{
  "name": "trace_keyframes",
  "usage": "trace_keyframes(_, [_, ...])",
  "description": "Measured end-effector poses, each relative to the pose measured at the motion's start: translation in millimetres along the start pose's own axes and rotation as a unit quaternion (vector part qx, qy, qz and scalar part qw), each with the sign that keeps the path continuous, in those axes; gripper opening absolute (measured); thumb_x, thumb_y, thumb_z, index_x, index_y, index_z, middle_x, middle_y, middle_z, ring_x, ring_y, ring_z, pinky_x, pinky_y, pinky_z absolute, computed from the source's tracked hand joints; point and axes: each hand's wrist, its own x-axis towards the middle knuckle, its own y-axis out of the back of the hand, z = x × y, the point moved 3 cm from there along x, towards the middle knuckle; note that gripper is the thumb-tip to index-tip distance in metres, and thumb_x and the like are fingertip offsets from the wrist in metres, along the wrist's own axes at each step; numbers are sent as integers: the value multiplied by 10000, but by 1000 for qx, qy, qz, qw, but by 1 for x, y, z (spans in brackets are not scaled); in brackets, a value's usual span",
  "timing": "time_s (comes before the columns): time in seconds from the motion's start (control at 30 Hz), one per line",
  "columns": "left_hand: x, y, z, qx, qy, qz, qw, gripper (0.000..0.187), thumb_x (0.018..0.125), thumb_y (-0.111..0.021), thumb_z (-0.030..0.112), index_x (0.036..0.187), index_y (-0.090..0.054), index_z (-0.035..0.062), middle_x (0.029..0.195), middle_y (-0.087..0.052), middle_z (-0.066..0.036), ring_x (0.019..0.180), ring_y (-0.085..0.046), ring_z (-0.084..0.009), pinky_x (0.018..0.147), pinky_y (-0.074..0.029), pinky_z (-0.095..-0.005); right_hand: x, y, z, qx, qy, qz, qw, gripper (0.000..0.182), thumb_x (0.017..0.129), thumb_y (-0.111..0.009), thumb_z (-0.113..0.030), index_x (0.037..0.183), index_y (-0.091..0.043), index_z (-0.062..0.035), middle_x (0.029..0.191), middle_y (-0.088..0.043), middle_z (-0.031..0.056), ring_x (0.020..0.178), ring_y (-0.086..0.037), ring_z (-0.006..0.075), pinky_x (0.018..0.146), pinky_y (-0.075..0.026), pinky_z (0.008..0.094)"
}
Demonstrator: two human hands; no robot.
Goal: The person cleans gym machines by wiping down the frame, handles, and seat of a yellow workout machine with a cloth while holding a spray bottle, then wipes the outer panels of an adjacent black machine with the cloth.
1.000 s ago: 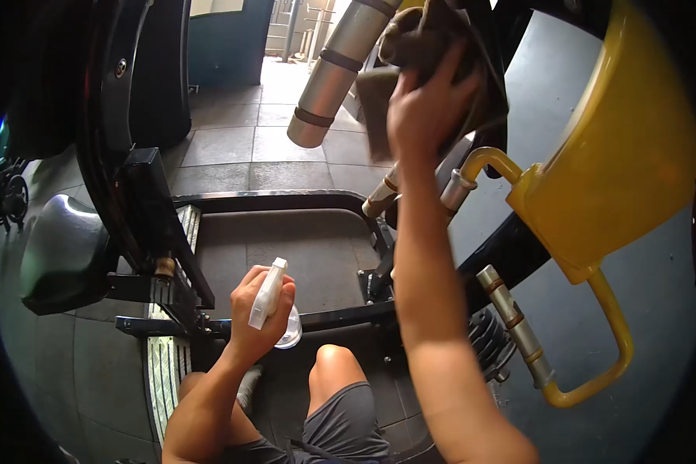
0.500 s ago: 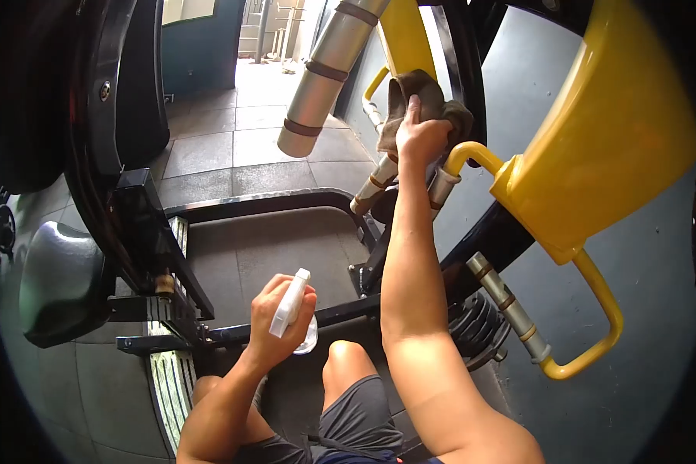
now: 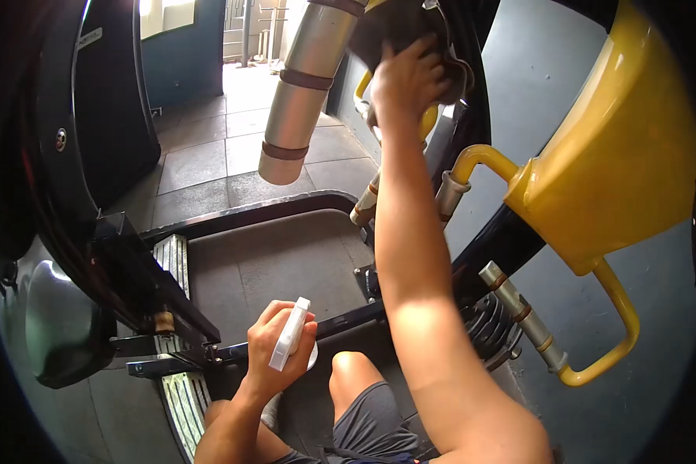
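My left hand is wrapped round a white spray bottle in front of my knees, its nozzle head pointing up and away. Reaching far forward, my right hand presses a dark cloth against the upper part of the yellow-and-black gym machine. Its fingers are bent over the cloth and slightly blurred. The cloth hides most of the yellow surface behind it. Just left of that hand hangs a thick silver padded bar with brown bands.
A large yellow machine arm with a bent yellow handle stands at the right. Its silver grip points toward me. Below lies a black floor frame. A ribbed footplate and a dark pad are at left.
My right hand and the cloth have moved up and forward, away from the yellow handle. The cloth now spreads over a higher part of the machine. My left hand still holds the spray bottle.
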Motion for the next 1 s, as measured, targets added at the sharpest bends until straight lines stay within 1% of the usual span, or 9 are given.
trace_keyframes(0.03, [1,2,2,3,-2,-2,1000,82,824,-683,61,818,-662,-18,792,-675,-123,789,-660,-283,657,-535,-361,-20,5,-2,-150,74,118,979,584,937,-532,-340,1382,-442,28,1248,-539,271,1144,-531,383,1039,-346,536])
trace_keyframes(0.2, [-4,11,11,12,0,0,1000,64,805,-686,34,825,-662,-22,787,-667,-123,777,-655,-283,646,-533,-359,-71,36,22,34,39,-3,999,319,840,-596,-146,1087,-611,56,1166,-552,271,1139,-509,433,1013,-363,555])
trace_keyframes(0.33, [-12,15,12,44,-34,-7,998,69,793,-688,27,832,-663,-24,786,-657,-128,763,-652,-284,629,-534,-357,-113,17,55,132,94,200,966,142,779,-652,-5,876,-575,66,935,-558,274,934,-522,464,828,-403,554])
trace_keyframes(0.53, [-19,15,10,86,-39,-18,995,69,783,-674,33,825,-662,-21,770,-650,-128,747,-646,-286,625,-537,-364,-281,-1,114,343,14,60,937,443,851,-709,-112,1238,-558,40,1190,-596,216,1134,-563,384,1004,-405,456])
trace_keyframes(0.63, [-19,17,11,74,-17,-21,997,140,846,-658,110,825,-652,-28,795,-649,-143,770,-646,-290,674,-513,-362,-319,-5,130,663,-325,-82,669,560,902,-652,-55,1402,-404,-8,1372,-492,113,1262,-484,242,1117,-320,405])
trace_keyframes(0.7, [-19,14,7,80,-21,-26,996,150,854,-657,119,827,-653,-29,796,-648,-144,768,-646,-285,672,-510,-359,-320,-9,129,751,-382,-42,537,594,909,-652,-76,1431,-372,-25,1396,-463,79,1280,-458,210,1122,-323,385])
trace_keyframes(0.83, [-17,6,6,76,-14,-40,996,157,858,-654,120,827,-653,-34,796,-651,-143,772,-648,-282,677,-515,-362,-218,-14,85,306,11,52,951,365,894,-639,-132,1204,-544,35,1211,-573,210,1177,-528,348,1036,-395,455])
trace_keyframes(0.87, [-17,5,5,72,-10,-43,996,158,859,-653,120,826,-653,-35,797,-652,-144,773,-649,-282,677,-517,-362,-182,-14,75,172,98,103,975,281,872,-648,-123,1085,-629,59,1109,-630,249,1108,-572,403,997,-421,476])
trace_keyframes(1.0, [-12,5,4,87,-33,-40,995,68,806,-672,39,823,-657,-26,761,-658,-113,771,-655,-287,614,-539,-358,-32,30,42,84,-132,15,988,411,790,-720,-315,997,-647,33,1036,-655,219,971,-648,385,815,-529,484])
